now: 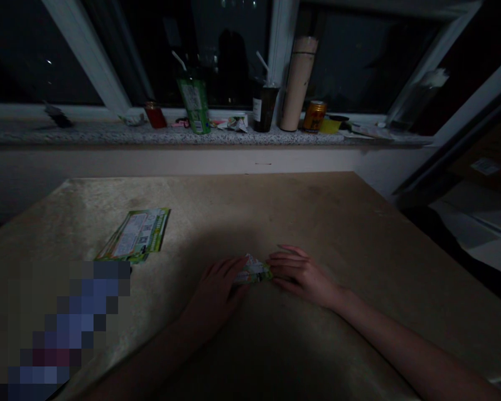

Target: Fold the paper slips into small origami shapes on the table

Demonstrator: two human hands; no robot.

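A small piece of folded printed paper (pixel 256 269), white and green with a pointed top, lies on the brown table between my two hands. My left hand (pixel 219 287) is at its left end, fingers over the paper and thumb at the near edge. At the right end my right hand (pixel 298 274) pinches the paper's tip between thumb and fingers, the fingertips partly hidden. To the left, a fanned stack of green printed leaflets (pixel 140 234) lies flat on the table.
A pixelated blue patch (pixel 79 317) covers the table's left front. Along the windowsill (pixel 234 138) stand a green cup (pixel 194 103), a dark cup (pixel 265 108), a tall pink flask (pixel 298 83), a gold can (pixel 315 117) and a red jar (pixel 155 116). Cardboard boxes (pixel 480 206) are at right.
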